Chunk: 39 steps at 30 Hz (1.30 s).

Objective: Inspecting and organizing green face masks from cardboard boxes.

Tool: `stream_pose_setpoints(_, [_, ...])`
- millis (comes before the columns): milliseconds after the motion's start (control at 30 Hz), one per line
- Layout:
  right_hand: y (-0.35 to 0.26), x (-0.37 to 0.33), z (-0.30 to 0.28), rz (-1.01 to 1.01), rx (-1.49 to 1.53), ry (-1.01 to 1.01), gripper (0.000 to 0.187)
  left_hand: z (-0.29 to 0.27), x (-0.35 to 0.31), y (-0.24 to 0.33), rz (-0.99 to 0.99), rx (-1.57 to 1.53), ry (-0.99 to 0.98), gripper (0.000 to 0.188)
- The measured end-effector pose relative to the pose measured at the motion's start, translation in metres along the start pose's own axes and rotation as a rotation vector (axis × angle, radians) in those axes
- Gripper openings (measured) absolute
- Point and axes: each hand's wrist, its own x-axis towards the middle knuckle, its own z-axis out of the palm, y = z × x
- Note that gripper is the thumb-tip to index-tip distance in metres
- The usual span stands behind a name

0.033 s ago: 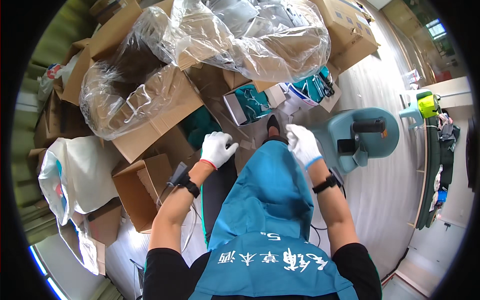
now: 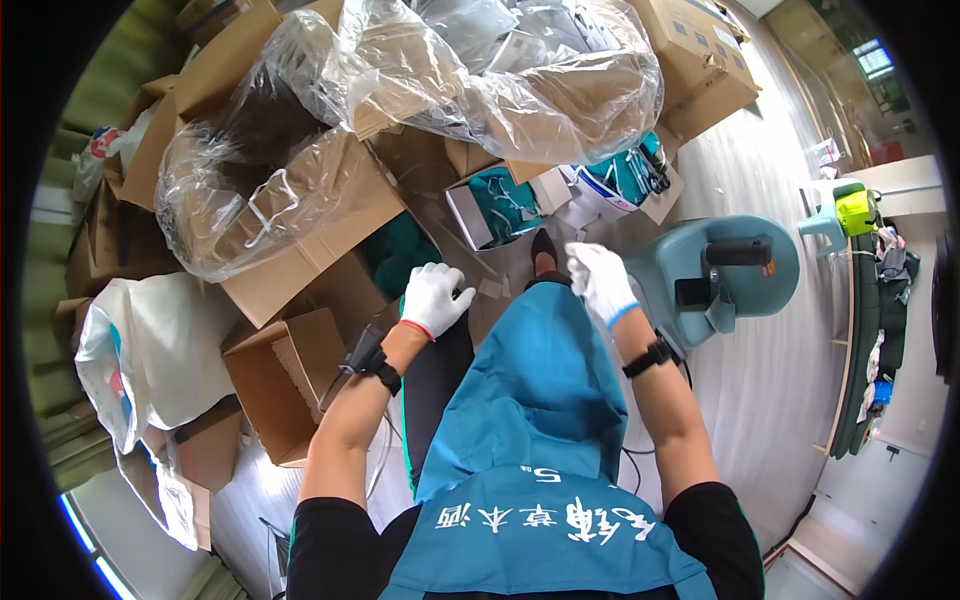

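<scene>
A person in a teal bib apron (image 2: 540, 400) printed with white characters (image 2: 545, 517) wears a black short-sleeved top (image 2: 715, 540) with green trim at the sleeves (image 2: 755, 545). The white left glove (image 2: 437, 300) is edged in red (image 2: 418, 328), the white right glove (image 2: 603, 283) in blue (image 2: 622, 314). Black straps (image 2: 381, 372) circle both wrists, each bearing a dark, boxy device (image 2: 364, 350); a thin black cable (image 2: 688, 376) shows beside the right one. Dark trousers (image 2: 440, 370) with a green side line (image 2: 403, 430) and a dark shoe (image 2: 543, 243) complete the outfit.
</scene>
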Motion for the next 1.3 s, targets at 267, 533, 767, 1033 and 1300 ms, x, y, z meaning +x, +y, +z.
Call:
stream_pose_setpoints(267, [0.033, 0.175, 0.030, 0.119, -0.893, -0.143, 0.022, 0.010, 0.018, -0.022, -0.054, -0.175, 0.059, 0.013])
stream_pose_setpoints(533, [0.123, 0.360, 0.035, -0.357, -1.421, -0.009, 0.022, -0.004, 0.029, -0.048, -0.242, -0.355, 0.042, 0.006])
stream_pose_setpoints(767, [0.134, 0.428, 0.049, -0.259, -1.659, 0.015, 0.031, -0.007, 0.031, -0.069, -0.295, -0.436, 0.022, 0.002])
stream_pose_setpoints(1033, [0.168, 0.405, 0.062, -0.280, -1.885, 0.289, 0.043, -0.004, 0.028, -0.076, -0.303, -0.443, -0.001, 0.006])
stream_pose_setpoints(1300, [0.134, 0.403, -0.008, -0.540, -1.572, 0.394, 0.028, -0.001, 0.026, -0.073, -0.314, -0.454, 0.018, 0.003])
